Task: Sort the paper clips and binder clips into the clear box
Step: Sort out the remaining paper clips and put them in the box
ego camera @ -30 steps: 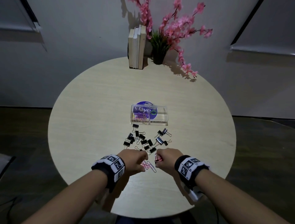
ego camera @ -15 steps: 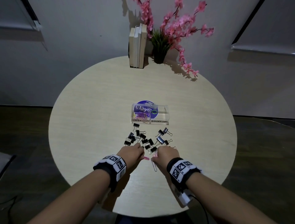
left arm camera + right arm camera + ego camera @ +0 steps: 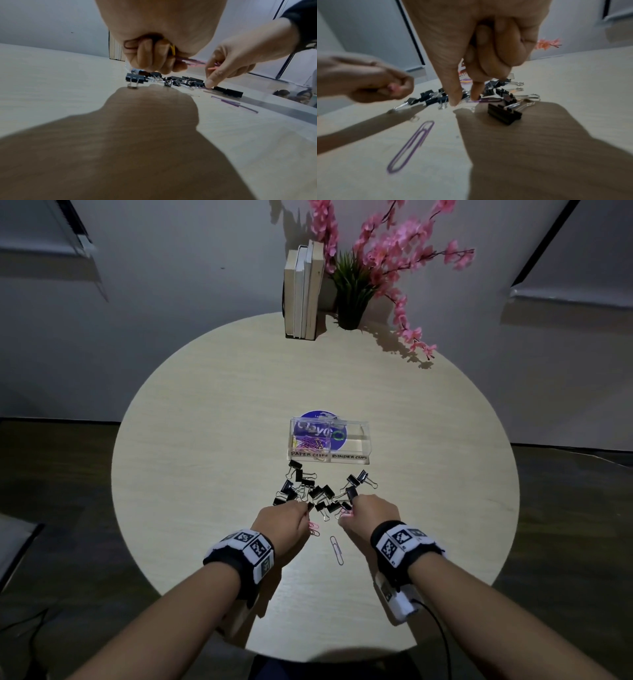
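The clear box [image 3: 352, 461] stands mid-table, labelled for paper clips on the left and binder clips on the right. Coloured paper clips [image 3: 311, 441] lie in its left half. Several black binder clips [image 3: 322, 491] [image 3: 135, 78] [image 3: 504, 116] are scattered in front of it. My left hand [image 3: 301, 510] [image 3: 154, 63] is a fist gripping several paper clips. My right hand [image 3: 352, 505] [image 3: 465, 100] holds pink clips in its curled fingers, while thumb and forefinger pinch down at a purple paper clip [image 3: 488, 100] on the table. A loose purple paper clip [image 3: 336, 549] [image 3: 411, 146] lies between my wrists. Pink clips [image 3: 314, 529] lie by my left hand.
Upright books [image 3: 305, 296] and a potted plant with pink blossoms [image 3: 352, 292] stand at the far edge of the round table [image 3: 205, 440]. A purple disc [image 3: 322, 419] lies under the box's back. The floor around is dark.
Both hands have moved forward from the paper clips to the near edge of the binder clip pile. The purple paper clip now lies uncovered behind them.
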{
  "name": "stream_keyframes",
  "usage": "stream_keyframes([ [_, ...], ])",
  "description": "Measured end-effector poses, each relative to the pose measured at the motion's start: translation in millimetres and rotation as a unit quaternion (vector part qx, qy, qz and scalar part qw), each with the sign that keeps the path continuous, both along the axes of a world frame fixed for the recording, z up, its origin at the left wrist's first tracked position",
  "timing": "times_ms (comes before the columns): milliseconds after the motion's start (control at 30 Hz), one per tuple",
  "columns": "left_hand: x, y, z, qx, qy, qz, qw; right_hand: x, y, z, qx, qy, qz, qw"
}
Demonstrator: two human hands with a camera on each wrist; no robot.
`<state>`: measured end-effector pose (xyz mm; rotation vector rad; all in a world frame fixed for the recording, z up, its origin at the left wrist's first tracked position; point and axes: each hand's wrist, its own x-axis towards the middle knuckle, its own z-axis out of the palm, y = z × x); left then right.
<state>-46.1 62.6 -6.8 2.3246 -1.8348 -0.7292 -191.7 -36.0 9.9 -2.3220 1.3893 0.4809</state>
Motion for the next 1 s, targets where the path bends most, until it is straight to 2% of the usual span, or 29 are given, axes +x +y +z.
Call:
stream_keyframes([
  [133,-11,-9,6,0.037,-0.011,0.004,0.999,0,5,-8,0.013,0.014,-0.02,1.0],
  [233,-19,-11,3,0.066,-0.045,-0.068,0.994,2,-1,-13,0.029,-0.006,-0.052,0.998],
  [333,-28,-7,-1,0.049,-0.077,-0.16,0.983,0,-6,-13,0.027,-0.023,-0.051,0.998],
  [467,-31,-2,-10,-0.002,-0.016,-0.207,0.978,-9,-12,-12,0.009,-0.046,-0.06,0.997],
  [600,-33,-6,-11,0.083,-0.008,-0.251,0.964,-7,-15,-12,0.027,-0.044,-0.047,0.998],
  [667,-33,-11,-10,0.11,-0.016,-0.252,0.961,-3,-18,-11,0.044,-0.032,-0.045,0.998],
  [767,-34,-17,-10,0.106,-0.026,-0.245,0.963,-1,-26,-8,0.074,0.004,-0.017,0.997],
  [900,-31,-20,-5,0.101,-0.03,-0.234,0.966,3,-40,9,0.049,0.06,0.06,0.995],
  [1000,-20,-22,3,0.072,-0.016,-0.189,0.979,12,-51,24,0.071,0.04,0.061,0.995],
])
